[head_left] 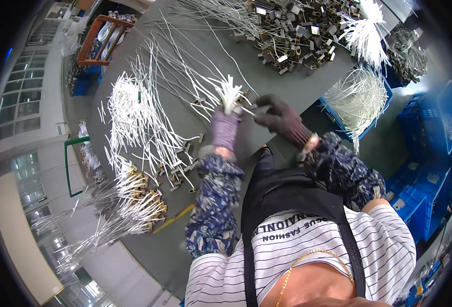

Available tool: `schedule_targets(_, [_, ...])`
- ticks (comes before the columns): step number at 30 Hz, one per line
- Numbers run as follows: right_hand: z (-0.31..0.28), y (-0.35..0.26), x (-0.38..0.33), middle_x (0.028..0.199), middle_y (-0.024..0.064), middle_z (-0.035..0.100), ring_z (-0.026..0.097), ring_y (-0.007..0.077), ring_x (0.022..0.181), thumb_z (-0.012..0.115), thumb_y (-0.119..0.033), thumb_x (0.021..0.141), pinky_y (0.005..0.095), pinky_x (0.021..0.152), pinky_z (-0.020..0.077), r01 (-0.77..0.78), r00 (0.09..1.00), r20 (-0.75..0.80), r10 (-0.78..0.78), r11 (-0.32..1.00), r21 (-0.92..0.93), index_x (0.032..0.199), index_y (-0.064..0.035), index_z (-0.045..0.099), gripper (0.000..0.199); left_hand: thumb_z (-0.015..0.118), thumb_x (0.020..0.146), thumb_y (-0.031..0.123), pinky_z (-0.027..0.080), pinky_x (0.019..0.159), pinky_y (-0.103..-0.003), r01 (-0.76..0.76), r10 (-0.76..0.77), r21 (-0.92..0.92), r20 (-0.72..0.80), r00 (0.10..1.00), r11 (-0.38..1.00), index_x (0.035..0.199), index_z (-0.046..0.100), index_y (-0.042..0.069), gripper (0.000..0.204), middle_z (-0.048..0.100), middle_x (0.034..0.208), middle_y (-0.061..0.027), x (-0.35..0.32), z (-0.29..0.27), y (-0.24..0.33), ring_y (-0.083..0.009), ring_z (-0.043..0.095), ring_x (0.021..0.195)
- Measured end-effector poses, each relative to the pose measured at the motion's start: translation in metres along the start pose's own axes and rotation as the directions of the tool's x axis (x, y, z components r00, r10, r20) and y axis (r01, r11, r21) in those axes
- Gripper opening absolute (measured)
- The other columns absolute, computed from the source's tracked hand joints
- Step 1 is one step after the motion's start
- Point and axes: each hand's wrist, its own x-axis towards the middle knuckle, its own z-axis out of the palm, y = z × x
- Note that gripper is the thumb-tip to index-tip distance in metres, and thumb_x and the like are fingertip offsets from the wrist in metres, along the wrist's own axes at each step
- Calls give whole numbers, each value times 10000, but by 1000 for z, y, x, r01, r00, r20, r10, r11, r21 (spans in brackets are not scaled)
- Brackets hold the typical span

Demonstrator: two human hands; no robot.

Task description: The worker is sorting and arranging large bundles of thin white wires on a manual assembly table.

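My left hand (226, 130), in a purple glove, is closed around a bundle of white wires (229, 92). Their white ends fan out above the fist, and long thin strands trail away over the grey table. Small metal pieces (199, 101) show beside the bundle. Just to the right is my right hand (285, 122) in a dark brown glove, its fingers curved and apart. One white wire reaches toward its thumb; whether it touches is too blurred to tell.
A heap of white wires (126, 110) with metal ends lies left on the grey table (267, 66). Brass-ended wire bundles (139, 199) sit nearer. Many metal-ended pieces (300, 33) are piled at the back right. A blue crate (384, 105) of white wires stands beside the table.
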Motion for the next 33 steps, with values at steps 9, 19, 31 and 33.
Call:
schedule_targets(9, [-30,33,35,684,80,522,520,161,612,599,-208,765,310,574,440,108,994,16,-110,932,-345,850,-11,566,218,593,881,185,440,454,-242,260,-134,-758,226,965,598,902,515,-21,222,540,719,-97,12,10,4,-128,494,531])
schedule_targets(19, [-152,162,-235,767,156,623,591,346,705,699,-241,689,387,642,471,-343,909,-86,407,618,-708,821,-46,643,242,586,891,317,548,759,-434,252,96,-886,311,946,388,1016,549,61,287,638,938,-119,52,67,10,-257,626,832])
schedule_targets(31, [-171,166,-273,663,95,606,579,189,635,716,-183,650,333,604,447,-548,836,-244,491,757,-357,781,-33,647,211,561,912,231,579,741,-390,-94,86,-860,-58,995,501,986,538,40,206,629,945,-136,56,5,107,-247,628,832])
schedule_targets(33, [-174,165,-272,662,93,606,575,186,632,715,-177,651,333,604,446,-533,846,-224,483,774,-341,778,-31,646,205,560,914,229,579,735,-390,-112,81,-849,-82,993,517,983,535,34,208,628,947,-139,54,1,109,-244,628,835])
